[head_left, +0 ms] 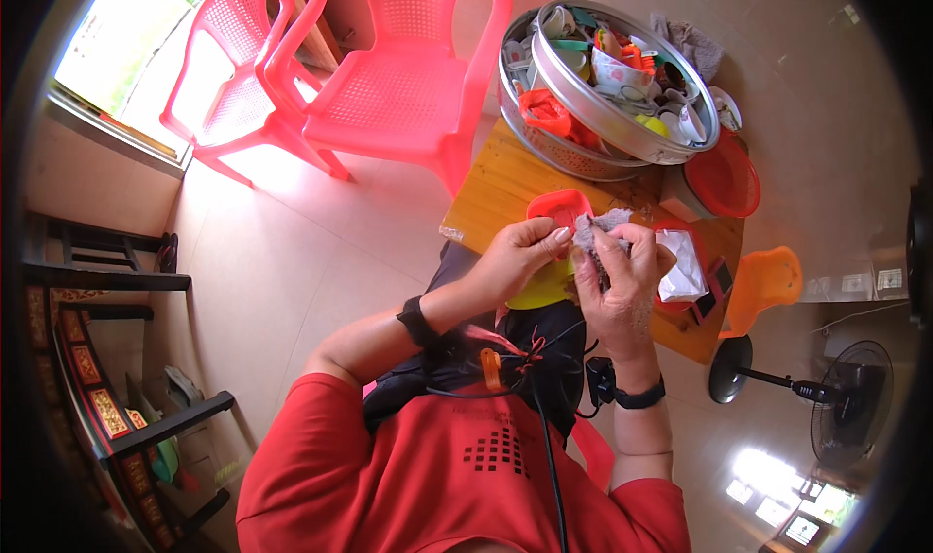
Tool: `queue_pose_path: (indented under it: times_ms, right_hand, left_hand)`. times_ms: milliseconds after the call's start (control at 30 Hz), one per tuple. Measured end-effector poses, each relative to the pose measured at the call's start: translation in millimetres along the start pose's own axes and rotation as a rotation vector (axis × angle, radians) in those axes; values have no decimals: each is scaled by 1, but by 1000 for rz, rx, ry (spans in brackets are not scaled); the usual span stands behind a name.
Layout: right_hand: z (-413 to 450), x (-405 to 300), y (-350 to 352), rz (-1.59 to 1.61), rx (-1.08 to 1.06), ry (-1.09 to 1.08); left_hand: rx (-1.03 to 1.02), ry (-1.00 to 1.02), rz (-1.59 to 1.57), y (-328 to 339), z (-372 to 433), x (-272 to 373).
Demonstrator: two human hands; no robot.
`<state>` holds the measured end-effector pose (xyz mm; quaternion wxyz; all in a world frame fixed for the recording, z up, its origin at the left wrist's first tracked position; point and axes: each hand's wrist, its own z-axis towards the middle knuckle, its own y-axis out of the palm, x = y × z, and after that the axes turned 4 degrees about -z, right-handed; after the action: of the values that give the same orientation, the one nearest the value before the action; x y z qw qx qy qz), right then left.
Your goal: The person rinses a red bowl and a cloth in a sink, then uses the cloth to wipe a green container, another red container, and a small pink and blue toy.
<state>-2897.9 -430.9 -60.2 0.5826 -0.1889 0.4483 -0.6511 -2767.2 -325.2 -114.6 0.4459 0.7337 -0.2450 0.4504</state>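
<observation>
My right hand (619, 280) grips a crumpled grey cloth (605, 221), bunched between thumb and fingers. Close beside it, at the cloth's left edge, my left hand (521, 250) has its thumb and forefinger pinched together. Whether something small sits in that pinch is too fine to tell. Just beyond both hands a red plastic container (557, 202) stands on the wooden table (488, 181). Below the hands, over my lap, shows part of a yellow-green plastic piece (539, 289), mostly covered by my hands and wrists.
Two large round metal pans (543, 64), one tilted in the other, hold cups, bowls and spoons. A red basket (729, 177), white tissues (681, 265) and a phone (705, 306) lie right. Pink plastic chairs (401, 94), an orange chair (762, 287) and a fan (849, 400) stand around.
</observation>
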Motion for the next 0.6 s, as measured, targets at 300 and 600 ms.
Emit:
queue_pose_path:
  times_ms: [300,600]
  right_hand:
    - [-1,34,-5,557,36,389]
    - [-12,33,-4,587,-111,196]
  left_hand:
    - [-107,-271,-392,-32,12,2]
    - [-115,-389,-729,-49,20,-5]
